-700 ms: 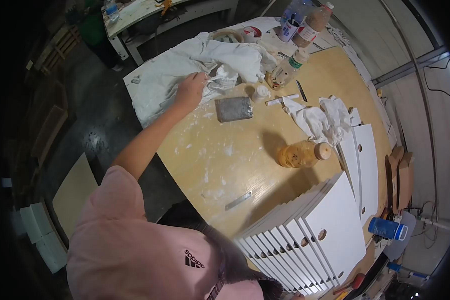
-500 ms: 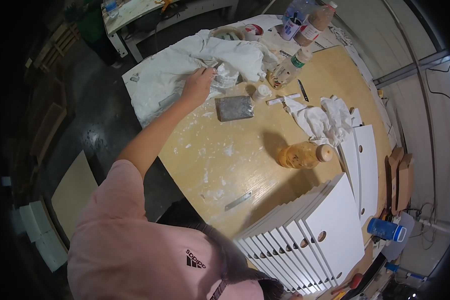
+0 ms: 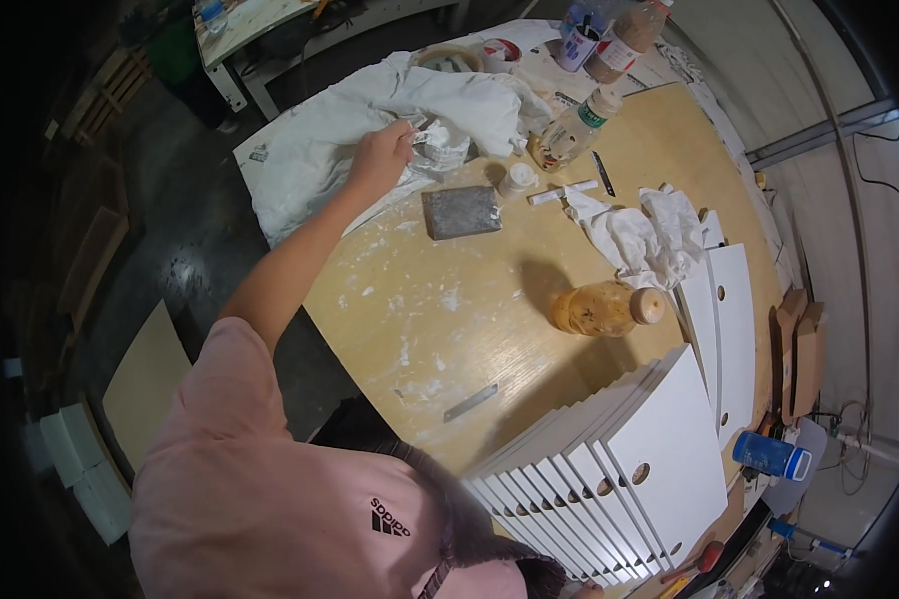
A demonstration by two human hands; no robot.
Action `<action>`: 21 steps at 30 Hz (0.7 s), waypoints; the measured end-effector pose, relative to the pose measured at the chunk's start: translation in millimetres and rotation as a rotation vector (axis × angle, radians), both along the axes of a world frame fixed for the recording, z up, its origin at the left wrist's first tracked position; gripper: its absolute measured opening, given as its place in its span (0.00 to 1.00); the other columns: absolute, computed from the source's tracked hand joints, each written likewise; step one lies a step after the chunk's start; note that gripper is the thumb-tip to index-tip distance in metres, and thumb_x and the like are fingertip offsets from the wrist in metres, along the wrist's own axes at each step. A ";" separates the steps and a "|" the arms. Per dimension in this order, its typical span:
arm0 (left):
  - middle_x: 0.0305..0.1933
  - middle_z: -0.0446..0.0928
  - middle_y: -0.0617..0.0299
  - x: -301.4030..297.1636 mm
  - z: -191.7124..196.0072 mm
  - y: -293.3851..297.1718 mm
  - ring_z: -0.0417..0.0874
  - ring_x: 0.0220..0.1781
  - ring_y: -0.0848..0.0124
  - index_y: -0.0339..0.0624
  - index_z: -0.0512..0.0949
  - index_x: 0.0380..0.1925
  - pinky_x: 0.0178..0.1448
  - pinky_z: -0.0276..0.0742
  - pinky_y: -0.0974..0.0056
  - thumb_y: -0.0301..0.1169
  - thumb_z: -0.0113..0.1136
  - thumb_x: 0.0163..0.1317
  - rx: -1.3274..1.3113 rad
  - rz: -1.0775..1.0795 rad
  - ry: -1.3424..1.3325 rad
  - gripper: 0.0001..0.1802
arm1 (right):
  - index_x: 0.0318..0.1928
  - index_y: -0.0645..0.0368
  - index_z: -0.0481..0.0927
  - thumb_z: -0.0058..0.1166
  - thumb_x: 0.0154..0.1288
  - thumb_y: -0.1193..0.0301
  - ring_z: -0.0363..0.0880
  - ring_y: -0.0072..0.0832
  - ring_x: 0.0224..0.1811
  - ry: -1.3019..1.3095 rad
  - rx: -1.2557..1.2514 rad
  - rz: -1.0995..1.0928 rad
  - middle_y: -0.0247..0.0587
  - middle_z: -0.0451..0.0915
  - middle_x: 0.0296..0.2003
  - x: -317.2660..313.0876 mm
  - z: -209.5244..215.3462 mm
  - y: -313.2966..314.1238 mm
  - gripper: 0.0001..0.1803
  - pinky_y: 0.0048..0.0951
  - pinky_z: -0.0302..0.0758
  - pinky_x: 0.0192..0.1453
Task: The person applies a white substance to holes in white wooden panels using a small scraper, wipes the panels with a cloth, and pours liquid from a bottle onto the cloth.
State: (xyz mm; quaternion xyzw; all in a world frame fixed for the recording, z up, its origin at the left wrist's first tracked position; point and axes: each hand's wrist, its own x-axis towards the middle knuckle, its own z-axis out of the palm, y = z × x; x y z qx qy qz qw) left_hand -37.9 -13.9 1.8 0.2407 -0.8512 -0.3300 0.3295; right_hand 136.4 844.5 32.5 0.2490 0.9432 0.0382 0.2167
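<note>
My left hand (image 3: 380, 160) reaches to the far side of the table, its fingers closed on the edge of a crumpled white plastic bag (image 3: 444, 148). The bag lies against a large white cloth (image 3: 355, 95). Nearer me, a grey rectangular block (image 3: 461, 213) lies flat, with a small white cap-like piece (image 3: 517, 179) beside it. Of my right hand (image 3: 589, 592) only a bit of the fingers shows at the lower edge, by a row of white panels (image 3: 659, 459) with round holes standing on edge; the rest is hidden.
A bottle of amber liquid (image 3: 599, 308) lies behind the panels. Crumpled white tissue (image 3: 659, 235), a white marker-like stick (image 3: 563, 193) and a black blade-like strip (image 3: 604, 174) lie to the right. Another bottle (image 3: 574, 132) stands farther back. A flat metal strip (image 3: 470, 402) lies near me.
My left hand has drawn slightly left, its fingers curling tighter, and the crumpled bag's near edge has shifted with it. The view has tilted a little. The panels stand as before.
</note>
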 end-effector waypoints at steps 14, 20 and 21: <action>0.17 0.76 0.58 2.9 13.1 -15.3 0.78 0.17 0.70 0.36 0.78 0.26 0.26 0.73 0.63 0.27 0.53 0.60 0.359 0.109 -0.095 0.07 | 0.47 0.71 0.80 0.43 0.65 0.68 0.79 0.55 0.49 -0.016 -0.007 -0.008 0.64 0.81 0.44 -1.1 -5.0 2.7 0.20 0.46 0.73 0.54; 0.22 0.80 0.56 -0.3 25.9 -22.1 0.81 0.26 0.63 0.41 0.79 0.31 0.32 0.74 0.59 0.29 0.54 0.63 -0.111 0.045 -0.203 0.07 | 0.47 0.71 0.80 0.43 0.65 0.68 0.79 0.55 0.49 -0.022 -0.004 0.000 0.64 0.81 0.44 -6.1 -7.1 2.9 0.20 0.46 0.73 0.54; 0.22 0.80 0.56 -6.0 32.1 -16.9 0.81 0.26 0.63 0.41 0.79 0.31 0.32 0.74 0.59 0.29 0.54 0.63 -0.108 0.044 -0.203 0.07 | 0.46 0.71 0.80 0.43 0.65 0.68 0.79 0.55 0.49 -0.022 -0.003 -0.001 0.65 0.81 0.44 -5.4 -7.2 3.6 0.20 0.46 0.73 0.54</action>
